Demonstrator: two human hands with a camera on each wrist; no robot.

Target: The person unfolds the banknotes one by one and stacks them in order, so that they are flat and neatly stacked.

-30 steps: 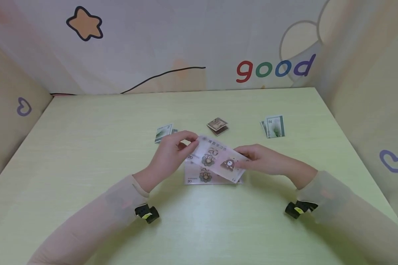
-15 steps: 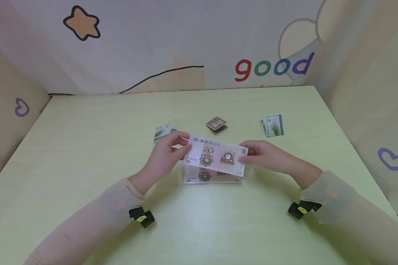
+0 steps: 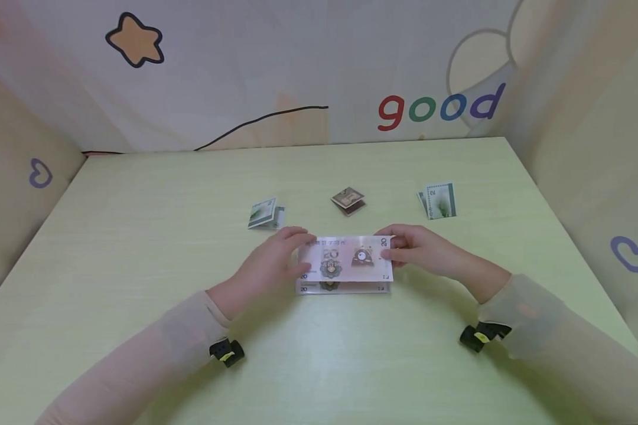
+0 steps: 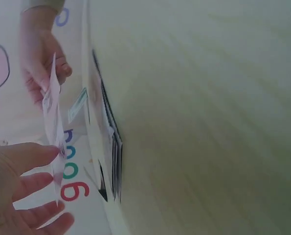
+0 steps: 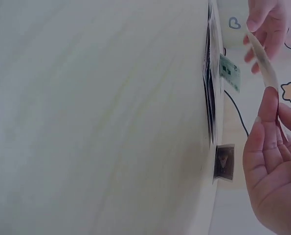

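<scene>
A pinkish 20 play banknote [image 3: 348, 257] is held level above a matching stack of notes [image 3: 345, 288] on the table. My right hand [image 3: 422, 251] pinches its right end, thumb on top and fingers underneath. Over its left end is my left hand [image 3: 268, 262], thumb and fingers spread apart with the fingertips at the note. In the left wrist view the note [image 4: 57, 127] appears edge-on, with a gap between it and the stack [image 4: 113, 147], whose layers fan out a little. The right wrist view also shows the note [image 5: 265, 63] bending slightly between both hands.
Behind the hands stand three small folded notes: a green one [image 3: 263, 213] at left, a brown one [image 3: 348, 200] in the middle and a green one [image 3: 441, 202] at right. A printed cloth wall [image 3: 244, 71] encloses the table's [image 3: 319, 366] back and sides.
The held note has turned from a slant to lie straight and has come down over the stack. My left hand has loosened from a pinch at its corner to spread fingers.
</scene>
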